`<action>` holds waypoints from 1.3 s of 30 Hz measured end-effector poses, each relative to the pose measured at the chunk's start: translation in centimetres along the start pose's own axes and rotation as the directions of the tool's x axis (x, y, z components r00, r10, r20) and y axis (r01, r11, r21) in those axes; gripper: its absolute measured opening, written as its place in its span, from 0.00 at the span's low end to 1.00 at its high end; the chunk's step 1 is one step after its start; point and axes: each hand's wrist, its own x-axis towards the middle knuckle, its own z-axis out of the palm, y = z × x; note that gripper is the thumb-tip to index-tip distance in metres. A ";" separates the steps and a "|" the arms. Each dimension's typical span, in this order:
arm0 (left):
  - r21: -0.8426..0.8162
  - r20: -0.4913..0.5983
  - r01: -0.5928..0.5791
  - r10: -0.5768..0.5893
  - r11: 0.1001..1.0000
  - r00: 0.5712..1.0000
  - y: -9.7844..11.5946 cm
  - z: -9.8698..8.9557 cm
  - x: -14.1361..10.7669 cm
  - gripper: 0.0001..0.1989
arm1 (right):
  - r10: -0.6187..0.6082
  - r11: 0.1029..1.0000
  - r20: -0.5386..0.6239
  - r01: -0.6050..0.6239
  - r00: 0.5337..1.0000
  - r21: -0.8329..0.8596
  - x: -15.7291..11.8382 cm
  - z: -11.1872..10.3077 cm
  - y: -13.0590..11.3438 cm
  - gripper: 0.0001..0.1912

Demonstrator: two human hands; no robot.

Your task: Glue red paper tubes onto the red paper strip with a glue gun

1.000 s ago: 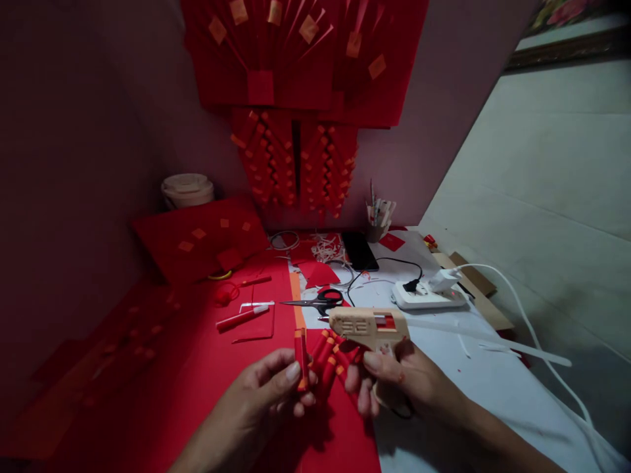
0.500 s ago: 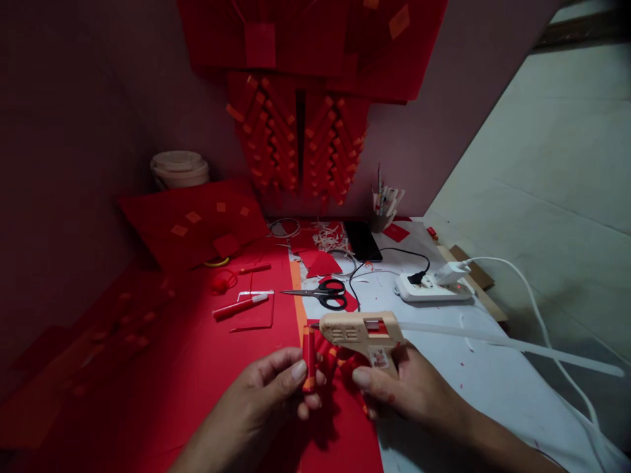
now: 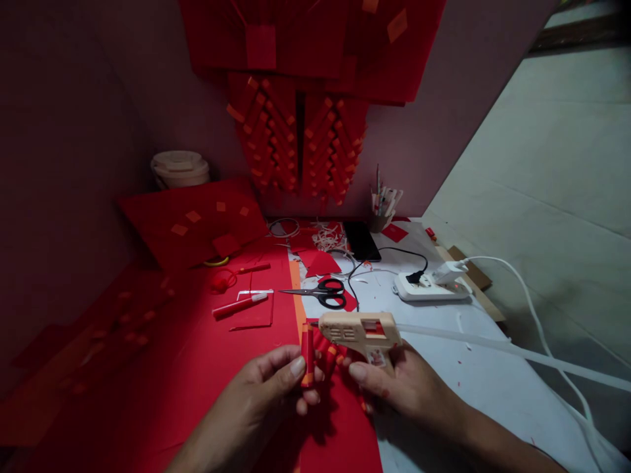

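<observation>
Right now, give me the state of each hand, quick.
Left hand: closed, holding a red paper tube with orange ends.
Right hand: closed around the handle of a glue gun.

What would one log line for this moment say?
left hand: holds red tube; right hand: grips glue gun; nozzle: near tube's top; scissors: beyond hands

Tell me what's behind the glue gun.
Partly visible past the glue gun: a few orange-banded red rolls and red paper. The gun and right hand cover the rest, so the roll count can't be seen.
</observation>
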 end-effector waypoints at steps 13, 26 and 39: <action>-0.017 -0.011 0.000 -0.001 1.000 1.000 -0.1 -0.1 0.1 0.17 | 0.045 0.998 0.037 -0.047 0.998 0.046 -0.2 -0.1 0.1 0.22; 0.018 0.003 -0.015 0.015 1.000 1.000 0.0 -0.1 0.0 0.18 | 0.076 0.993 0.056 -0.080 0.996 0.082 -0.4 0.1 -0.2 0.22; 0.011 0.027 -0.018 0.018 1.000 0.999 -0.1 -0.2 -0.1 0.16 | 0.080 0.992 0.069 -0.086 0.994 0.091 -0.3 0.2 -1.1 0.19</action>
